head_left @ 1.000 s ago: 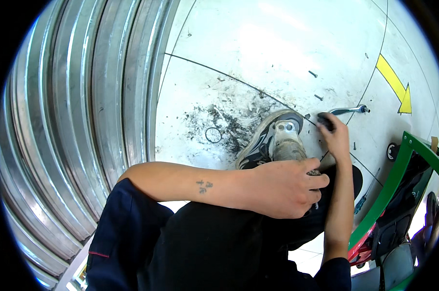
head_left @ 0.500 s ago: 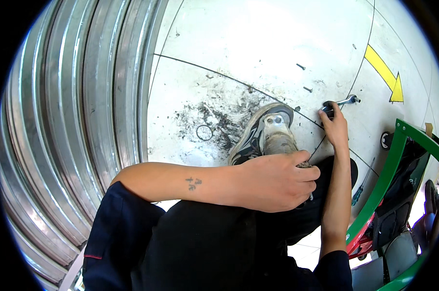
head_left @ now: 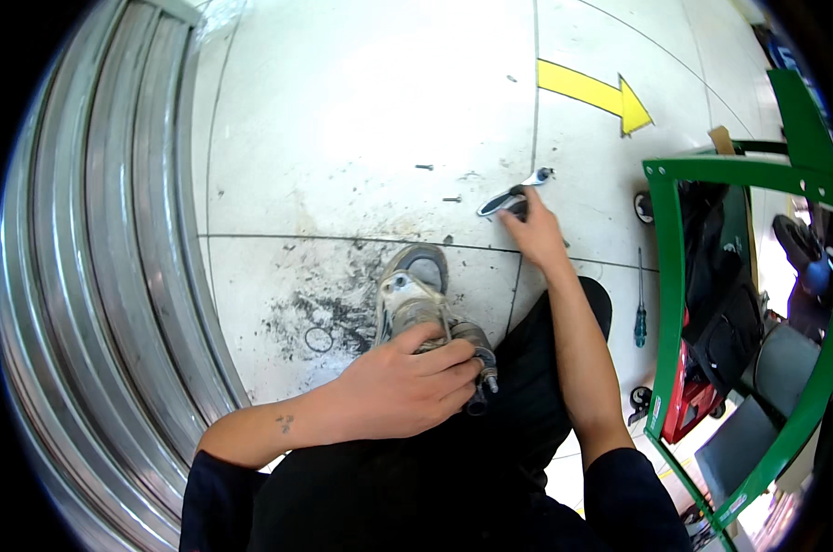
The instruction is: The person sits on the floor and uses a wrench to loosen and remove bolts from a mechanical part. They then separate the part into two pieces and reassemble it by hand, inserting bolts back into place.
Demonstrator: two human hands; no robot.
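My left hand (head_left: 407, 382) is closed around a greasy starter motor (head_left: 472, 342), a dull metal cylinder with a smaller cylinder at its side. Its pale flanged nose lies over my shoe (head_left: 426, 267), and the hand hides much of its body. Low over the floor, my right hand (head_left: 538, 235) has its fingers wrapped round a ratchet wrench (head_left: 497, 204) with a dark grip and a shiny head. Just left of that wrench lie two small bolts (head_left: 424, 167).
Ribbed metal shutter (head_left: 113, 230) rises at the left. Black grease and a thin ring (head_left: 318, 339) mark the floor by my shoe. A screwdriver (head_left: 640, 313) lies near a wheeled green frame (head_left: 665, 276) at the right. A yellow arrow (head_left: 587, 87) is on the floor ahead.
My view has swung to the right, shifting the scene. The starter motor is now turned so its side cylinder shows under my left hand. My right hand still holds the ratchet wrench, its handle more exposed.
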